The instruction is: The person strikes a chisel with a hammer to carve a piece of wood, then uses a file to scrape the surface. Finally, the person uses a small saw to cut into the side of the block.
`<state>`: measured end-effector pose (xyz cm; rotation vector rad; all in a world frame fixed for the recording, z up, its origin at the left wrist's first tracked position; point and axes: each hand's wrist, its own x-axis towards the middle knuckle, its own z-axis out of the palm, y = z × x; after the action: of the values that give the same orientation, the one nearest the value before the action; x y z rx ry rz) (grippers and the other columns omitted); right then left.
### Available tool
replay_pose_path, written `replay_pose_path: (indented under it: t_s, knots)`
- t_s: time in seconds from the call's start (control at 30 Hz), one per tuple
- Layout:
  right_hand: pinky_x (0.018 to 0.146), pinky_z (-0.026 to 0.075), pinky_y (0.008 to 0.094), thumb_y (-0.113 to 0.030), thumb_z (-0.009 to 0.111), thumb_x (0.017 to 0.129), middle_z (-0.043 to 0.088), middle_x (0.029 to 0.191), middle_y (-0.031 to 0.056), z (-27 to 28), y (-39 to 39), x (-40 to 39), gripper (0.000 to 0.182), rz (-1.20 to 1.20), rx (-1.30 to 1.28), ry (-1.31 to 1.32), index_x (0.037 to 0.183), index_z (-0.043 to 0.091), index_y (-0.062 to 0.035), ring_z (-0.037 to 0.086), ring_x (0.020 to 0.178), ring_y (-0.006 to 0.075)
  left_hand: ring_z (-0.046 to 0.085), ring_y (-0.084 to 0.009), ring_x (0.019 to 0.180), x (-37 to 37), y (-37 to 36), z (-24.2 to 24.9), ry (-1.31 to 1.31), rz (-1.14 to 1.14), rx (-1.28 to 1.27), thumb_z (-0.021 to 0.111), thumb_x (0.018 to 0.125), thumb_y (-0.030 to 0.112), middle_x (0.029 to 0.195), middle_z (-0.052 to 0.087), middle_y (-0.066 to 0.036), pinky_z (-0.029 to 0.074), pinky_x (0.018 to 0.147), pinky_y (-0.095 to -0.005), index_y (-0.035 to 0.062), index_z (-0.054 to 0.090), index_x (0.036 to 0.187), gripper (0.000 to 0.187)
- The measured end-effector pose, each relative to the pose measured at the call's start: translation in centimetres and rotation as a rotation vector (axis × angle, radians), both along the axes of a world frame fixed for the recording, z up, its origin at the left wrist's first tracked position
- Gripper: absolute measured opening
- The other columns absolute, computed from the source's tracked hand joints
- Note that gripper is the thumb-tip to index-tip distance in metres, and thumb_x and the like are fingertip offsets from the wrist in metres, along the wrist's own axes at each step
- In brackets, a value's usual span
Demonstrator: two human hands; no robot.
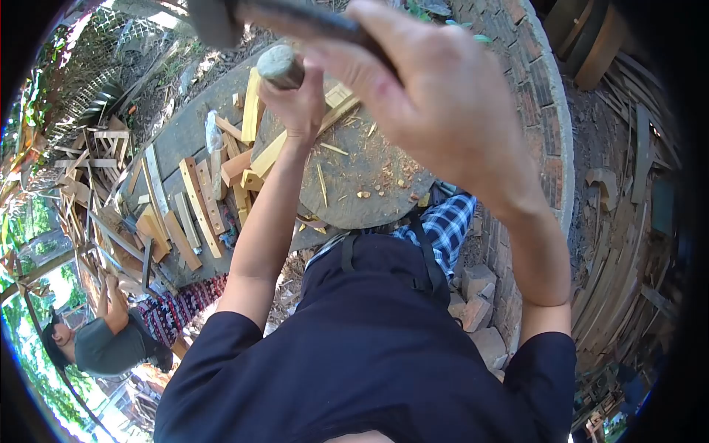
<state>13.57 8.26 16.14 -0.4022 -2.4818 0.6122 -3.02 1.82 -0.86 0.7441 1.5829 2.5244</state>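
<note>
My left hand (299,107) is wrapped around a chisel, gripping its thick, round-ended wooden handle (281,66); the blade is hidden below the fist. Under that hand lies a pale timber strip (338,111) on a round wooden work surface (362,199). My right hand (450,103), large and blurred close to the camera, grips a hammer (310,21) by its dark handle. The hammer head (214,22) is raised in the air, above and left of the chisel's end.
Wood chips (388,173) are scattered over the round top. Cut timber pieces (199,196) lie to the left, beside another person (114,340) at work. A curved brick wall (543,111) runs along the right, with stacked planks (620,244) beyond it.
</note>
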Motion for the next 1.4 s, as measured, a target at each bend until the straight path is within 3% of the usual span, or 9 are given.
replay_pose_path:
  t_s: [0.07, 0.17, 0.83, 0.9, 0.97, 1.03, 1.2, 1.3, 1.4]
  knots:
    - [0.051, 0.054, 0.0413, -0.034, 0.068, 0.089, 0.063, 0.059, 0.0121, -1.3, 0.4, -1.4, 0.026, 0.058, 0.027, 0.485, 0.091, 0.065, -0.0077, 0.067, 0.057, 0.0312, 0.055, -0.0063, 0.061, -1.3, -1.5, -0.5, 0.35, -0.136, -0.224, 0.079, 0.077, 0.016, 0.073, 0.063, 0.002, 0.043, 0.055, -0.0233, 0.0024, 0.066, 0.087, 0.022]
    - [0.054, 0.055, 0.0415, -0.034, 0.067, 0.089, 0.065, 0.063, 0.013, -1.5, -0.7, -0.1, 0.028, -0.047, -0.045, -0.177, 0.091, 0.065, -0.0069, 0.069, 0.061, 0.0308, 0.054, -0.0056, 0.059, 1.2, -1.0, 0.2, 0.26, 0.108, -0.138, 0.077, 0.079, 0.015, 0.071, 0.062, 0.003, 0.042, 0.053, -0.0226, 0.0036, 0.066, 0.085, 0.016]
    - [0.055, 0.057, 0.0399, -0.034, 0.061, 0.093, 0.066, 0.065, 0.0141, -0.7, -0.8, -1.3, 0.028, -0.076, 0.113, -0.175, 0.093, 0.067, -0.0067, 0.07, 0.063, 0.0299, 0.05, -0.0039, 0.059, 0.1, 0.3, 2.5, 0.144, 0.034, -0.105, 0.079, 0.077, 0.015, 0.065, 0.059, 0.003, 0.038, 0.053, -0.0227, 0.0026, 0.059, 0.072, 0.024]
    - [0.057, 0.058, 0.0396, -0.036, 0.06, 0.093, 0.068, 0.068, 0.0129, 0.1, -1.4, -1.3, 0.029, -0.059, 0.088, 0.268, 0.093, 0.067, -0.0068, 0.07, 0.064, 0.0286, 0.05, -0.0042, 0.058, 0.8, 0.0, 2.6, 0.127, 0.047, -0.125, 0.077, 0.078, 0.014, 0.065, 0.059, 0.003, 0.038, 0.053, -0.0227, 0.0026, 0.059, 0.072, 0.022]
    - [0.072, 0.054, 0.0249, -0.027, 0.064, 0.097, 0.066, 0.106, 0.0197, 2.7, 1.0, -0.2, 0.047, 0.439, -0.245, -0.275, 0.133, 0.05, -0.0004, 0.07, 0.079, 0.0226, 0.05, -0.0049, 0.057, 0.9, -0.2, 3.3, 0.136, 0.056, -0.134, 0.075, 0.078, 0.012, 0.065, 0.059, 0.003, 0.039, 0.053, -0.0228, 0.0025, 0.061, 0.073, 0.018]
    - [0.057, 0.056, 0.0405, -0.035, 0.064, 0.092, 0.068, 0.07, 0.0121, -1.5, -0.2, -1.5, 0.027, -0.073, 0.009, -0.123, 0.093, 0.067, -0.0074, 0.07, 0.065, 0.0296, 0.051, -0.0062, 0.057, -0.9, 0.2, 1.2, 0.344, 0.118, -0.125, 0.073, 0.078, 0.011, 0.066, 0.06, 0.003, 0.041, 0.054, -0.0233, 0.002, 0.062, 0.075, 0.015]
    - [0.058, 0.057, 0.0419, -0.035, 0.062, 0.093, 0.068, 0.071, 0.0129, -0.9, -1.2, -2.0, 0.027, -0.069, 0.121, 0.422, 0.094, 0.065, -0.008, 0.07, 0.067, 0.0324, 0.053, -0.0065, 0.059, 0.6, -0.1, 3.0, 0.191, 0.126, -0.249, 0.072, 0.078, 0.011, 0.067, 0.06, 0.002, 0.043, 0.057, -0.0236, 0.0021, 0.063, 0.076, 0.014]
    - [0.058, 0.056, 0.0421, -0.034, 0.068, 0.089, 0.068, 0.072, 0.0134, -2.1, -0.6, -2.0, 0.027, -0.082, -0.003, -0.18, 0.096, 0.064, -0.0083, 0.069, 0.067, 0.0355, 0.055, -0.0073, 0.062, -0.9, -0.1, 1.4, 0.285, 0.069, -0.185, 0.072, 0.078, 0.013, 0.068, 0.062, 0.001, 0.045, 0.058, -0.0247, 0.0016, 0.063, 0.078, 0.015]
    - [0.058, 0.056, 0.0432, -0.036, 0.066, 0.09, 0.068, 0.07, 0.0144, -0.7, -1.1, -1.5, 0.029, -0.073, 0.043, 0.039, 0.098, 0.065, -0.0082, 0.069, 0.066, 0.035, 0.055, -0.0076, 0.062, -1.0, 0.3, 1.7, 0.222, 0.04, -0.151, 0.075, 0.077, 0.014, 0.07, 0.063, 0.0, 0.044, 0.059, -0.0246, 0.002, 0.063, 0.08, 0.017]
